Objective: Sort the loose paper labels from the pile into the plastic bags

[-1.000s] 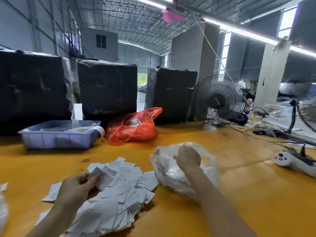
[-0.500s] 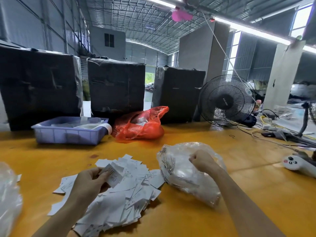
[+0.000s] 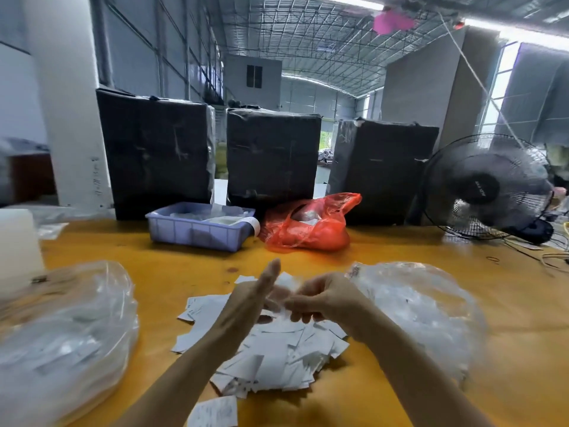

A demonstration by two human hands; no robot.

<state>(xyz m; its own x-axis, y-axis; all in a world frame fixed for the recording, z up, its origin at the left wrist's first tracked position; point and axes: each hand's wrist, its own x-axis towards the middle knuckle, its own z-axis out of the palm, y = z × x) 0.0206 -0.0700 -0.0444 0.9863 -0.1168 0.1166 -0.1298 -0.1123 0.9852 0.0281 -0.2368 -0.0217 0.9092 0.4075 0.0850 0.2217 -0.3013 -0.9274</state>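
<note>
A pile of loose white paper labels (image 3: 277, 352) lies on the yellow table (image 3: 508, 303) in front of me. Both hands meet just above it. My left hand (image 3: 255, 300) stands edge-up with its fingers straight. My right hand (image 3: 326, 300) faces it with curled fingers and pinches a blurred white label (image 3: 278, 298) against the left palm. One clear plastic bag (image 3: 61, 334) holding labels lies at the left. A second clear plastic bag (image 3: 425, 312) lies at the right, behind my right forearm. A single label (image 3: 214, 411) sits near the front edge.
Behind the pile stand a blue tray (image 3: 197, 232) and a red plastic bag (image 3: 308, 226), in front of three black wrapped boxes (image 3: 271, 155). A black fan (image 3: 489, 186) and cables (image 3: 551, 257) are at the back right. A white block (image 3: 15, 245) sits far left.
My right hand left the right bag and moved left to meet the left hand over the pile. My left hand rose from the pile. The view turned left, showing the left bag.
</note>
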